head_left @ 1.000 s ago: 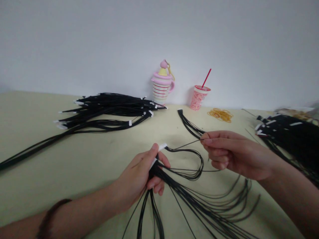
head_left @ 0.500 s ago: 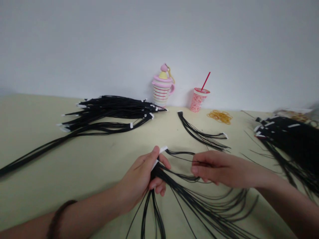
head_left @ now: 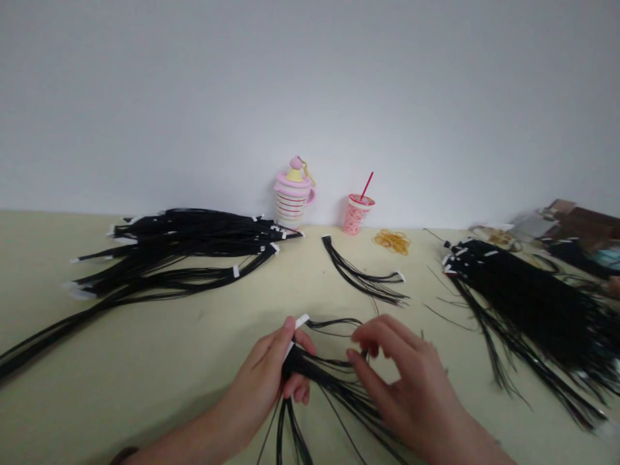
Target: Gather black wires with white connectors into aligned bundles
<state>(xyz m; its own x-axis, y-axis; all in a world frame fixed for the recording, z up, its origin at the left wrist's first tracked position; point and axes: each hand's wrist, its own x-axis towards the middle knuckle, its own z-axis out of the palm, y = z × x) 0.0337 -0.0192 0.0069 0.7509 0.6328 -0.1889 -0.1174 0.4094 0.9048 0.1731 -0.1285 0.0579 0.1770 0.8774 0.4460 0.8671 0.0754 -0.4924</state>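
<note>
Black wire bundle [head_left: 310, 369], in left hand [head_left: 256, 368], right hand [head_left: 402, 381] beside

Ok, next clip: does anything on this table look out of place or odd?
A few loose thin black strands stray from the right-hand pile of black wires, sticking out apart from the mass. A small wire bundle also lies alone between the two big piles.

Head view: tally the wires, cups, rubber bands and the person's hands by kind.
Wire piles: 2 (left pile, right pile)
Wire bundles: 2 (centre bundle, held bundle)
Cups: 2 (mug, straw cup)
Rubber band heaps: 1 (heap)
Hands: 2 (left hand, right hand)
Total: 9
</note>
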